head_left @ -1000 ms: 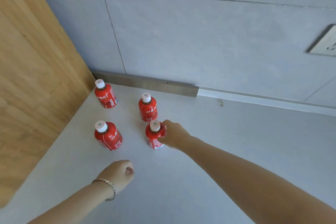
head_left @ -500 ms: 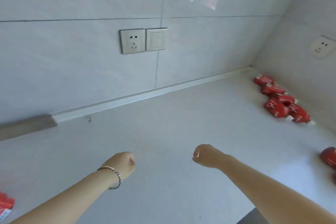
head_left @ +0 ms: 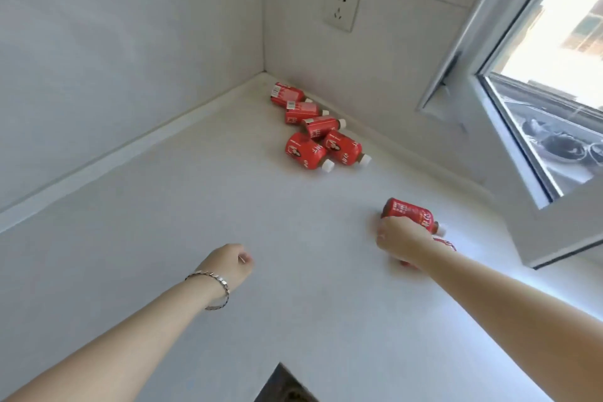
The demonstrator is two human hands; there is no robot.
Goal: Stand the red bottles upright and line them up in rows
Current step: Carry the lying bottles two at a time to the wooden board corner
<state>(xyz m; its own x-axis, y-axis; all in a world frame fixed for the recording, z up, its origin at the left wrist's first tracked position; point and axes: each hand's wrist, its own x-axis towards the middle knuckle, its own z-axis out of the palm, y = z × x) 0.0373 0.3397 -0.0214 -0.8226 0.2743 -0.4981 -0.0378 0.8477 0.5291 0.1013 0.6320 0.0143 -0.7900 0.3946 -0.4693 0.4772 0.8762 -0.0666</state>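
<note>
Several red bottles with white caps lie on their sides in the far corner of the white worktop (head_left: 195, 206), among them one (head_left: 287, 95) nearest the corner and two (head_left: 305, 150) (head_left: 344, 147) at the front of the pile. Closer to me on the right, another red bottle (head_left: 409, 214) lies on its side. Just in front of it my right hand (head_left: 399, 238) curls down over a further lying red bottle (head_left: 445, 244), which is mostly hidden under hand and wrist. My left hand (head_left: 230, 263), with a bracelet on its wrist, hovers over bare worktop in a loose fist, holding nothing.
Tiled walls meet in the far corner, with a wall socket (head_left: 341, 6) on the right wall. An open window frame (head_left: 489, 52) juts in at the right above the worktop. A dark opening (head_left: 284, 385) cuts into the worktop's near edge.
The view has swung right, away from the standing bottles toward the corner pile. My right hand has moved right and come down on a lying bottle. My left hand stays a fist.
</note>
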